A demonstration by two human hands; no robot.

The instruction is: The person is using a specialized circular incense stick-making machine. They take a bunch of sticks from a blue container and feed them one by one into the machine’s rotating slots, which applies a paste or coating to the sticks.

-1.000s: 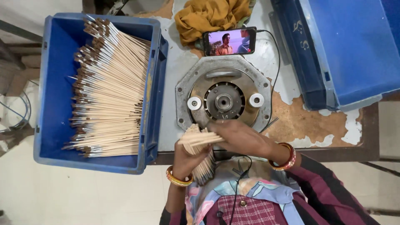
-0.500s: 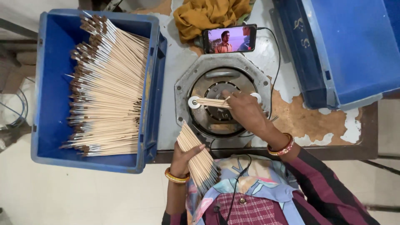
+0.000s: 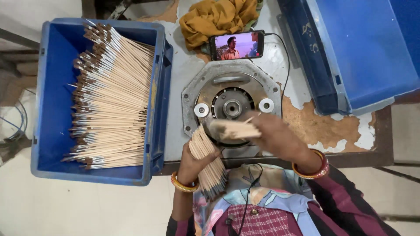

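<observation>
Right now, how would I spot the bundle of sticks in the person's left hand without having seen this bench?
Start at the round metal machine plate mid-bench. At its near-left edge, the left hand grips a bundle of thin wooden sticks, slanting toward the person's chest. Unlike the sticks piled in the blue crate at left, this bundle is held above the bench edge.

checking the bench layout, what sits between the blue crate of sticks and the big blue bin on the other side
In the head view, a round metal machine plate sits between the crate of sticks and the big bin.

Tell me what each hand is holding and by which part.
The left hand grips a bundle of thin wooden sticks around its middle. The right hand holds a few sticks by one end; motion blur hides the exact finger placement.
</observation>
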